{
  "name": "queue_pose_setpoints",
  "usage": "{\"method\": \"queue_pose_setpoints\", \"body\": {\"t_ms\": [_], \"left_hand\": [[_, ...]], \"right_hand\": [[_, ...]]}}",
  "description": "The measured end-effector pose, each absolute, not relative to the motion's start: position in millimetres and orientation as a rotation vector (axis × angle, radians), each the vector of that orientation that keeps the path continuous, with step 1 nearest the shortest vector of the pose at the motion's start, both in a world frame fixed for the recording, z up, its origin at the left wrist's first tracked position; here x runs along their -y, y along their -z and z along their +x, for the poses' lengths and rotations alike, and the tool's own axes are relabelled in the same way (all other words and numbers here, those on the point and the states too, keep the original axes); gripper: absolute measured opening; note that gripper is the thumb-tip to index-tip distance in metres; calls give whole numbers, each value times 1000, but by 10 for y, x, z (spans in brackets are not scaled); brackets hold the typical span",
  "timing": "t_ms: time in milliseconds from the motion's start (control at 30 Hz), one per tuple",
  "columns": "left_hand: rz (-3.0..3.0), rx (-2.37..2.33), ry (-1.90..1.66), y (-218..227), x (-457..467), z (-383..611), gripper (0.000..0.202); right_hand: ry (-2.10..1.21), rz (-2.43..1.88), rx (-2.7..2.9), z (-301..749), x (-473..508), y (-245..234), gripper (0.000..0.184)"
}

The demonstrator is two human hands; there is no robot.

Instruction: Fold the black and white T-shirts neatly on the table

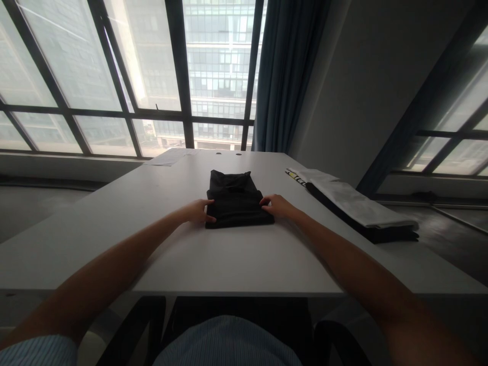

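A folded black garment (240,203) lies on the white table in front of me, its narrower part pointing toward the window. My left hand (197,211) grips its left edge, thumb and fingertips resting on the cloth. At the opposite edge, my right hand (277,205) pinches the fabric between thumb and fingers. The undersides of both grips are hidden. Several creases run across the garment, and its near edge lies roughly parallel to the table's front.
On the right side of the white table (236,264) lies a stack of folded grey and black cloth (358,203), with a patterned strip at its far end. White paper (168,157) rests at the far left. Beyond are windows and a blue curtain (284,76).
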State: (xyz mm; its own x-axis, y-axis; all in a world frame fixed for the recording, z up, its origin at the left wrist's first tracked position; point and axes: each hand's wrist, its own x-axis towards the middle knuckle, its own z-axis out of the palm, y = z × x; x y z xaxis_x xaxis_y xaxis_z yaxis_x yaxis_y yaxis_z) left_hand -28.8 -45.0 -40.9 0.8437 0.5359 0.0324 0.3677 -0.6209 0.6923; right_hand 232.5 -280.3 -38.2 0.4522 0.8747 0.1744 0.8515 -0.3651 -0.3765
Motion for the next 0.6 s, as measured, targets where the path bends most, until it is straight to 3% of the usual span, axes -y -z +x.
{"method": "queue_pose_setpoints", "body": {"t_ms": [167,400,500,600], "left_hand": [[2419,-654,-509,476,467,-240,74],[2379,-515,-706,572,433,-168,39],[2156,-423,-786,580,414,-133,40],[1826,-325,-787,575,393,-111,57]], "right_hand": [[-6,-2278,1452,2298,2773,469,40],[-28,-2224,1482,2279,2742,560,48],[-84,-2079,1467,2274,2758,508,52],[-77,-1878,1397,2271,2750,450,47]]}}
